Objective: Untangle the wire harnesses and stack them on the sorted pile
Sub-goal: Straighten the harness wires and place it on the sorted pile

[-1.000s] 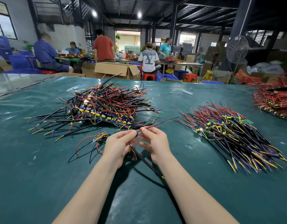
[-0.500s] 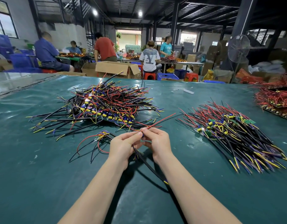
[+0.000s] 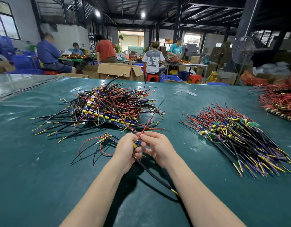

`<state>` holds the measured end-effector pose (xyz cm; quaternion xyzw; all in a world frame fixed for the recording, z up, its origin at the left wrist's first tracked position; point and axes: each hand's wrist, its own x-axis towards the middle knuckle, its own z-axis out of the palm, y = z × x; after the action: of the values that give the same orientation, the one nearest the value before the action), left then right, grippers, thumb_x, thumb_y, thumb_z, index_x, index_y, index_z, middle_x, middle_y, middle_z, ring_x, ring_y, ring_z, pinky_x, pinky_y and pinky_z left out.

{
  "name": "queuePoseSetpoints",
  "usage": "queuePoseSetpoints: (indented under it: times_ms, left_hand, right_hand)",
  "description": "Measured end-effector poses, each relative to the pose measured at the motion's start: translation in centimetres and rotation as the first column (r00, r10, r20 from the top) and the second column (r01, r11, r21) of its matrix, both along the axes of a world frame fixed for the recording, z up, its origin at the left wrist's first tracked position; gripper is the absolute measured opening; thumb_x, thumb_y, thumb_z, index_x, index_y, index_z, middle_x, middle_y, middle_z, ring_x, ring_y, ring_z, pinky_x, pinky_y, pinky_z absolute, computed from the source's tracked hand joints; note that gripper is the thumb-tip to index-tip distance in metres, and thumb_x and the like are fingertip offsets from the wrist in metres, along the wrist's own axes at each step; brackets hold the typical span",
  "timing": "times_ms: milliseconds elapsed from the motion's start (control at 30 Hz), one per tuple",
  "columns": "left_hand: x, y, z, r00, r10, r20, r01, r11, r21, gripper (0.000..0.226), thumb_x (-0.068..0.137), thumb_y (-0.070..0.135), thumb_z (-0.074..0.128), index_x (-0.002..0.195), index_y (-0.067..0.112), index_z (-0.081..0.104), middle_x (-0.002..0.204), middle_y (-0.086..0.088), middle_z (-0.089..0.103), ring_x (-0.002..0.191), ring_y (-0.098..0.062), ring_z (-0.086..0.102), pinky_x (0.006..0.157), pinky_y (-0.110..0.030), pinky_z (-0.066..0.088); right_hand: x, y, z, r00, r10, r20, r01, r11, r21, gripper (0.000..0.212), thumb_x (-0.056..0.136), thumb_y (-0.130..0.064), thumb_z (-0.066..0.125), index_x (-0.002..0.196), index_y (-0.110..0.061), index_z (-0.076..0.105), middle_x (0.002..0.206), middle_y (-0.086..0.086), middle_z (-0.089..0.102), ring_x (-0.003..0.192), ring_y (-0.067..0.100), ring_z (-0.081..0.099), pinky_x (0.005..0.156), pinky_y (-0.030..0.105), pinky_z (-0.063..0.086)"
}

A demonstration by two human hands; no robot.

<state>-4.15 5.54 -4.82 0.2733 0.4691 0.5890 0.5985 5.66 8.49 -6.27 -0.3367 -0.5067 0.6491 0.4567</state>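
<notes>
Hands (head view): both are held close together, low at the middle of the table. The left hand (image 3: pixel 126 149) is curled round the small component block of one wire harness (image 3: pixel 136 144). The right hand (image 3: pixel 159 148) is pinched on the harness's red lead (image 3: pixel 145 126) just above the block.
Held harness: it is lifted clear of the green mat (image 3: pixel 43 177). Its black sheathed cable (image 3: pixel 155 175) trails back between the forearms, and its red lead points up toward the tangled heap (image 3: pixel 108 108).
Step in hand: judged to be the freeing and straightening of the leads before stacking.
How it is best done: the block should be kept steady in the left hand while each lead is drawn out lengthwise through the right fingertips. Nothing should be jerked, since a crossed lead could be pulled tighter. The cable end should be kept off the heap's stray tips.
Destination: the sorted pile (image 3: pixel 236 136) lies well apart to the right, its cables combed one way. The harness should be laid on it in that same direction.
Counted, task things: one harness is held, and one loose harness (image 3: pixel 102 141) lies just left of the hands. One tangled heap and one sorted pile are seen. The harnesses inside either cannot be counted.
Counted, other: one red-wired heap (image 3: pixel 279 100) sits at the far right edge. Five workers (image 3: pixel 153 58) are seen at the benches beyond.
</notes>
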Motion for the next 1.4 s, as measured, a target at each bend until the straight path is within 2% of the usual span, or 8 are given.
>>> queuePoseSetpoints:
  times_ms: [333, 433, 533, 700, 900, 1033, 1200, 1400]
  left_hand:
    - [0.1, 0.1, 0.0, 0.944, -0.097, 0.314, 0.122, 0.991, -0.061, 0.024, 0.091, 0.011, 0.030, 0.073, 0.008, 0.044, 0.045, -0.004, 0.042, 0.027, -0.004, 0.026, 0.028, -0.009, 0.017]
    - [0.5, 0.2, -0.3, 0.939, -0.092, 0.331, 0.123, 0.990, -0.074, 0.023, 0.091, 0.009, 0.030, 0.072, 0.008, 0.044, 0.046, -0.004, 0.042, 0.027, -0.003, 0.026, 0.026, -0.009, 0.018]
    - [0.5, 0.2, -0.5, 0.931, -0.075, 0.357, 0.113, 0.990, -0.088, 0.023, 0.090, 0.006, 0.032, 0.071, 0.008, 0.045, 0.045, -0.004, 0.046, 0.026, -0.002, 0.028, 0.025, -0.009, 0.019]
    - [0.4, 0.1, -0.4, 0.969, -0.081, 0.232, 0.098, 0.993, -0.061, 0.021, 0.090, 0.005, 0.036, 0.074, 0.009, 0.048, 0.044, -0.002, 0.054, 0.028, -0.002, 0.036, 0.027, -0.009, 0.022]
    - [0.3, 0.1, -0.7, 0.933, 0.007, -0.360, 0.033, 0.994, 0.105, 0.024, 0.092, 0.004, 0.045, 0.071, 0.013, 0.046, 0.068, -0.002, 0.055, 0.040, -0.004, 0.056, 0.040, -0.017, 0.045]
    - [-0.3, -0.2, -0.8, 0.920, 0.030, -0.391, 0.018, 0.993, 0.118, 0.018, 0.088, 0.007, 0.059, 0.070, 0.011, 0.061, 0.069, -0.003, 0.059, 0.059, -0.014, 0.057, 0.056, -0.023, 0.048]
    - [-0.3, -0.3, -0.7, 0.942, 0.062, -0.328, -0.034, 0.995, 0.092, 0.019, 0.087, 0.005, 0.059, 0.070, 0.013, 0.064, 0.066, -0.002, 0.059, 0.043, 0.000, 0.056, 0.040, -0.010, 0.043]
    - [-0.1, -0.3, -0.6, 0.960, 0.051, -0.274, -0.033, 0.997, 0.068, 0.019, 0.085, 0.006, 0.060, 0.070, 0.015, 0.065, 0.070, -0.002, 0.062, 0.057, -0.009, 0.057, 0.041, -0.011, 0.044]
  right_hand:
    - [0.0, 0.0, 0.2, 0.992, 0.061, -0.108, -0.069, 0.995, -0.075, 0.019, 0.090, -0.001, 0.051, 0.091, -0.012, 0.066, 0.053, 0.005, 0.050, 0.039, 0.017, 0.057, 0.044, 0.024, 0.052]
    - [0.0, -0.1, 0.1, 0.991, 0.033, -0.130, -0.044, 0.995, -0.087, 0.022, 0.087, 0.002, 0.053, 0.083, -0.012, 0.069, 0.068, 0.013, 0.050, 0.040, 0.015, 0.054, 0.042, 0.024, 0.052]
    - [-0.2, -0.1, 0.0, 0.988, -0.004, -0.157, -0.012, 0.995, -0.097, 0.027, 0.086, 0.005, 0.052, 0.074, -0.012, 0.069, 0.057, 0.006, 0.060, 0.039, 0.010, 0.050, 0.041, 0.022, 0.051]
    - [-0.7, -0.2, 0.0, 0.987, -0.114, -0.110, 0.104, 0.991, -0.085, 0.021, 0.087, 0.005, 0.052, 0.074, -0.007, 0.062, 0.048, -0.001, 0.058, 0.034, 0.006, 0.045, 0.038, 0.016, 0.046]
    - [-1.2, -0.4, 0.1, 0.971, -0.238, 0.004, 0.237, 0.968, 0.078, 0.025, 0.089, 0.007, 0.048, 0.073, -0.009, 0.058, 0.065, 0.006, 0.052, 0.055, 0.013, 0.050, 0.046, 0.023, 0.046]
    - [-1.1, -0.6, 0.3, 0.961, -0.274, -0.038, 0.275, 0.961, 0.036, 0.025, 0.088, 0.008, 0.049, 0.072, -0.008, 0.059, 0.062, 0.004, 0.052, 0.054, 0.010, 0.053, 0.046, 0.021, 0.049]
    - [-1.4, -0.8, 0.2, 0.941, -0.331, -0.072, 0.332, 0.943, -0.002, 0.028, 0.085, 0.011, 0.051, 0.068, -0.010, 0.060, 0.060, 0.004, 0.054, 0.051, 0.009, 0.054, 0.047, 0.016, 0.048]
    - [-1.0, -0.3, 0.3, 0.939, -0.313, -0.139, 0.300, 0.948, -0.108, 0.025, 0.088, 0.006, 0.051, 0.069, -0.009, 0.058, 0.046, -0.004, 0.057, 0.041, 0.005, 0.055, 0.044, 0.014, 0.047]
